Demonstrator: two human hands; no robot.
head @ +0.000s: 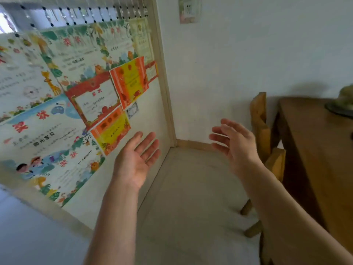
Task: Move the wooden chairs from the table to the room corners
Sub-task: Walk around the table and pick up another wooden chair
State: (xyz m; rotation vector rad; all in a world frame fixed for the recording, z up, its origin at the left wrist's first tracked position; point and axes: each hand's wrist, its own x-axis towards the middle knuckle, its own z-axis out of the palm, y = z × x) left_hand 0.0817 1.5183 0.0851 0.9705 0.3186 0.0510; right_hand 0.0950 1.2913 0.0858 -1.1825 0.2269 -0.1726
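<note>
Both bare forearms reach forward from the lower edge of the view, well apart. Left hand (136, 161): palm turned up and inward, fingers (148, 144) spread and nearly straight, thumb out, holding nothing. Right hand (236, 145): raised slightly higher, palm facing left toward the other, fingers (219, 137) loosely curled and parted, likewise empty. Wrists straight, neither hand touching anything.

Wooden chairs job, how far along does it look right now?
Nothing looks done in this view: one wooden chair stands tucked against the table, and the floor at the room corner is bare. In hand: nothing yet; the left hand and right hand are open and empty, the right nearest the chair. Left: grasp it and carry it over.
</note>
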